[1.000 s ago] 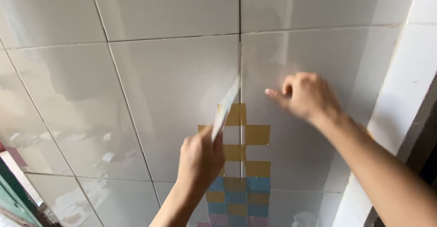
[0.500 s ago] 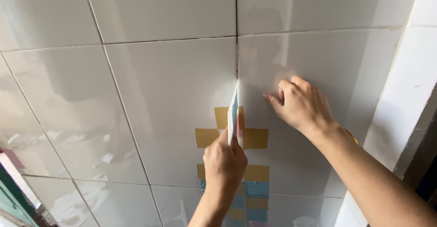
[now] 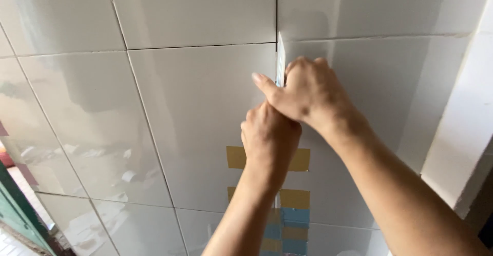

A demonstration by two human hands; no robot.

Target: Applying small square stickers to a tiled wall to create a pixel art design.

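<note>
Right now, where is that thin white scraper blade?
In the head view, the thin scraper blade stands edge-on in the vertical tile joint, upper centre, just above the right hand and left hand.

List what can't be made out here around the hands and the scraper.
- Scraper: head view shows only its top; the right hand covers the rest.
- Left hand: grip hidden behind the right hand.
- Vertical joint: lower run blocked by both hands.
- Tape strips: lowest ones cut by the bottom edge.

Scraper blade mostly hidden behind hands; lower tape strips cut off by frame edge.
</note>
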